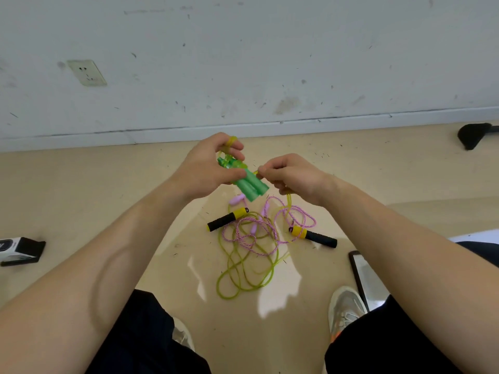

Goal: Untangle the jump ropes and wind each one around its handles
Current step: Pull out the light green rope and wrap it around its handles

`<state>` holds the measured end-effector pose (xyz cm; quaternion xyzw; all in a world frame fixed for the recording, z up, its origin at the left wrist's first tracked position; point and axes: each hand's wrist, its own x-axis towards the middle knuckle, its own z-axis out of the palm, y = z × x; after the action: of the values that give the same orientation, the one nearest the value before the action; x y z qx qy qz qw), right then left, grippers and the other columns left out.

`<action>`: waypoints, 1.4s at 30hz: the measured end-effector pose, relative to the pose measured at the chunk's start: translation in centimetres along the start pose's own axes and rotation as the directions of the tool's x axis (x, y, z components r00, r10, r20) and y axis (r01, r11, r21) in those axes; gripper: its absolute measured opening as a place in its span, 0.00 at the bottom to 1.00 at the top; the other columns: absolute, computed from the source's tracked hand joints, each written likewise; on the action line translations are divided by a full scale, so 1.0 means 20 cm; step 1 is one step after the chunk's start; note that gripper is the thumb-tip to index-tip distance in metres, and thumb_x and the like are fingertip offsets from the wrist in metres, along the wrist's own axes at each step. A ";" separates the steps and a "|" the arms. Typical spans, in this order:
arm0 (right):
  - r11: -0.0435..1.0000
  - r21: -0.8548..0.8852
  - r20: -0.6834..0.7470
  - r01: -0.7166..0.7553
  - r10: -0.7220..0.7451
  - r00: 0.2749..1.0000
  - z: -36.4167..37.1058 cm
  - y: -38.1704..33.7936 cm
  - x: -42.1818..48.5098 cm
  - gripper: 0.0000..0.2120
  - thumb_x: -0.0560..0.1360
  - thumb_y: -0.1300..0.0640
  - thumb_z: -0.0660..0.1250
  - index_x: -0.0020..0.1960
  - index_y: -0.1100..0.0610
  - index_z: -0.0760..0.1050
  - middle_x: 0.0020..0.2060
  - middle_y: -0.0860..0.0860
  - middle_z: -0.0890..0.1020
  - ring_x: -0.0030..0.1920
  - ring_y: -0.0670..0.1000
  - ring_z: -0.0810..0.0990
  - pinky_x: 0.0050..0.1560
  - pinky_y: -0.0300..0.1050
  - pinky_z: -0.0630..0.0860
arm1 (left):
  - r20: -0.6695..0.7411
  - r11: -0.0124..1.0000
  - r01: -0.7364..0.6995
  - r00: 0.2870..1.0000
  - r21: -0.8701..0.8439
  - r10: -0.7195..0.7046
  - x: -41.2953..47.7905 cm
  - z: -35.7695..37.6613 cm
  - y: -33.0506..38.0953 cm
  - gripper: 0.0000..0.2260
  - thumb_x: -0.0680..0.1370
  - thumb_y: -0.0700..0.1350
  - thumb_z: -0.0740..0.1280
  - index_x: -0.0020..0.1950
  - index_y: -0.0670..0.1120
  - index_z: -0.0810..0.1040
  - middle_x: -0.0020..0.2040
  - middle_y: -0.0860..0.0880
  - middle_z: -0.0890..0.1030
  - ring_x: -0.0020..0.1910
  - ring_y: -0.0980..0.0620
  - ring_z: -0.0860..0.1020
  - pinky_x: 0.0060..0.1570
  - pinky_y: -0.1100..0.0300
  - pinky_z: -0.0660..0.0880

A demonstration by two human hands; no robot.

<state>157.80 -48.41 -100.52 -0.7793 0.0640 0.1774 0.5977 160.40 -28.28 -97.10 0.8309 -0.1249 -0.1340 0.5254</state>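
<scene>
Two green handles (251,187) lie side by side in our left hand (208,168), just above the middle of the frame. Our fingers and thumb are curled round their upper ends, and their lower ends stick out down and to the right. A loop of the yellow-green rope (243,265) passes over the top of our left fingers.

Our right hand (291,179) is just beside the handles on the right. Its fingers are curled in, and thumb and forefinger pinch the yellow-green rope close to the handles. The rope comes out under that hand and hangs down to the floor (167,265).

Below the hands, in the middle of the frame, the remaining yellow-green rope lies in loose loops. A pink rope (256,238) is tangled over their upper part. Two black-and-yellow handles lie at the edges of the tangle, one (226,219) on the left and one (314,235) on the right. A pale pink handle (237,198) lies just under the green ones; we cannot tell which rope it belongs to.

At the left edge a black-and-white box (19,251) lies on the floor. A phone (361,276) lies at the right, near one shoe (347,306). A socket (87,72) is set in the wall (270,49) at the upper left.
</scene>
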 end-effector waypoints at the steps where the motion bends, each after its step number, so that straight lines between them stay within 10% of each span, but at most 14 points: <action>1: 0.999 0.030 0.020 -0.014 0.013 1.000 0.00 -0.01 0.00 0.09 0.80 0.57 0.67 0.45 0.58 0.83 0.28 0.46 0.73 0.30 0.47 0.67 0.33 0.41 0.65 | 0.016 0.992 -0.052 0.999 0.113 0.051 0.00 0.01 -0.01 0.19 0.71 0.35 0.77 0.59 0.46 0.77 0.51 0.51 0.80 0.42 0.55 0.80 0.43 0.56 0.82; 6: 0.985 0.164 0.018 -0.051 0.049 0.999 0.04 -0.08 -0.04 0.10 0.80 0.62 0.63 0.50 0.60 0.84 0.35 0.50 0.80 0.30 0.48 0.73 0.32 0.41 0.72 | -0.036 0.911 -0.163 0.981 0.378 0.191 0.02 0.03 -0.05 0.21 0.72 0.38 0.77 0.61 0.49 0.74 0.51 0.55 0.78 0.47 0.56 0.75 0.47 0.65 0.73; 17: 0.964 0.253 -0.064 -0.083 0.103 0.993 0.17 -0.13 -0.14 0.09 0.80 0.60 0.62 0.50 0.62 0.80 0.35 0.52 0.84 0.25 0.48 0.74 0.28 0.39 0.72 | -0.204 0.892 -0.200 0.931 0.405 0.301 0.03 0.08 -0.11 0.20 0.73 0.39 0.74 0.63 0.47 0.74 0.53 0.53 0.77 0.50 0.52 0.75 0.53 0.53 0.75; 23: 0.938 -0.233 -0.119 0.256 -0.288 0.950 0.21 -0.09 -0.16 0.19 0.82 0.61 0.57 0.66 0.44 0.76 0.37 0.50 0.83 0.22 0.41 0.74 0.27 0.30 0.68 | -0.362 0.993 -0.029 0.932 -0.111 -0.013 0.04 0.07 -0.08 0.16 0.76 0.36 0.73 0.60 0.46 0.74 0.52 0.51 0.77 0.45 0.49 0.81 0.36 0.55 0.83; 29: 0.697 -0.659 -0.080 0.282 -0.439 0.895 0.28 -0.02 -0.13 0.20 0.82 0.57 0.55 0.72 0.47 0.70 0.45 0.52 0.80 0.43 0.56 0.78 0.43 0.52 0.77 | -0.291 0.867 0.139 0.906 -0.478 -0.306 0.03 0.10 -0.10 0.14 0.75 0.36 0.74 0.56 0.42 0.73 0.54 0.44 0.77 0.47 0.46 0.82 0.40 0.54 0.83; 35: 0.398 -0.885 0.045 0.243 -0.445 0.894 0.38 0.01 -0.17 0.32 0.81 0.54 0.59 0.80 0.60 0.51 0.60 0.55 0.71 0.54 0.57 0.75 0.40 0.49 0.68 | -0.262 0.777 0.167 0.881 -0.607 -0.394 0.04 0.11 -0.10 0.19 0.73 0.36 0.76 0.59 0.40 0.72 0.53 0.44 0.76 0.49 0.46 0.81 0.36 0.57 0.82; 42: 0.948 -0.260 -0.218 0.181 -0.240 0.946 0.40 0.04 -0.15 0.11 0.83 0.53 0.55 0.58 0.54 0.74 0.44 0.51 0.84 0.32 0.49 0.77 0.41 0.50 0.77 | -0.329 0.798 0.125 0.865 -0.590 -0.379 0.06 0.09 -0.08 0.18 0.73 0.34 0.75 0.58 0.42 0.72 0.49 0.49 0.76 0.48 0.47 0.81 0.41 0.52 0.84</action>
<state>153.13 -41.41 -101.84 -0.8632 0.0321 0.0200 0.5034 161.02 -29.56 -99.47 0.6618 0.1531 -0.0475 0.7323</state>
